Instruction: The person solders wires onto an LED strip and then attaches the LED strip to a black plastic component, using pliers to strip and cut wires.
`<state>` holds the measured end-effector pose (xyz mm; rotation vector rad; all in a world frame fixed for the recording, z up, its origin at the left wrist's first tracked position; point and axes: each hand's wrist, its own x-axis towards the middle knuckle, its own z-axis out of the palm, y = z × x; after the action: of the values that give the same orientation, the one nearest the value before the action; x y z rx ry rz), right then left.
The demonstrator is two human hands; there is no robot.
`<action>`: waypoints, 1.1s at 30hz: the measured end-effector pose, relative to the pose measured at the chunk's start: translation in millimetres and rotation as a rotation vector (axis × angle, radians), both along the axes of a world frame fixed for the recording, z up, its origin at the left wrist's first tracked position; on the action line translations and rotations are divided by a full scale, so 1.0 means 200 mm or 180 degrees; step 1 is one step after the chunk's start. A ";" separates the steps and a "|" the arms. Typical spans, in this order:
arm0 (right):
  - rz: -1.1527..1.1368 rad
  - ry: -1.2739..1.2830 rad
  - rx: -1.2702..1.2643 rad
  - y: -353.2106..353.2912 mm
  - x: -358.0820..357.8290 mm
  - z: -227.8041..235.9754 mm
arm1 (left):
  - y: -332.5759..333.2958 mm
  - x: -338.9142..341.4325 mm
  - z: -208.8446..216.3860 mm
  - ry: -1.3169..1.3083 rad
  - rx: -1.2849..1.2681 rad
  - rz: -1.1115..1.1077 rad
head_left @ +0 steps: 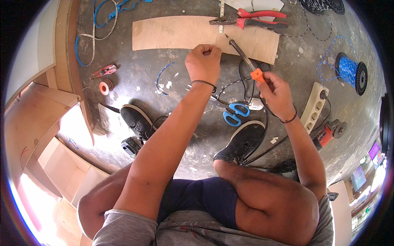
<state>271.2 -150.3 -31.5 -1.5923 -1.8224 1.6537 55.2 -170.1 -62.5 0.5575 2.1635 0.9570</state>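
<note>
My right hand (277, 96) grips a soldering iron (257, 75) by its orange handle, with the tip pointing up and left over a thin wooden board (172, 33). Pinched closed at the board's near edge, my left hand (203, 63) holds a thin wire (217, 39), only faintly visible. Just beyond the iron's tip, the end of a narrow light strip (221, 28) lies on the board. Red-handled pliers (242, 19) rest across that strip. Blue-handled scissors (237, 113) lie on the floor below the iron.
On the right are a power strip (315, 107), a spool of blue cord (351, 74) and an angle grinder (328, 134). A small orange spool (106, 87) and a red cutting tool (104, 71) lie left, near a wooden cabinet (61, 102). Black cables cross the floor by my shoes (242, 141).
</note>
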 end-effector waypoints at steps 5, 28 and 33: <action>0.0021 -0.0043 -0.0034 0.01 0.00 0.00 | 0.01 0.01 0.02 0.0091 0.0128 -0.0027; 0.0058 -0.0017 0.0025 0.02 -0.02 0.00 | 0.04 0.04 0.02 0.0141 0.0155 0.0023; 0.0136 -0.0073 0.0031 0.02 -0.02 0.00 | 0.05 0.04 0.01 0.0169 0.0066 0.0033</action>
<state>267.6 -145.8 -31.6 -1.5857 -1.8853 1.6486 62.4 -160.7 -60.0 0.5884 2.2076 0.9813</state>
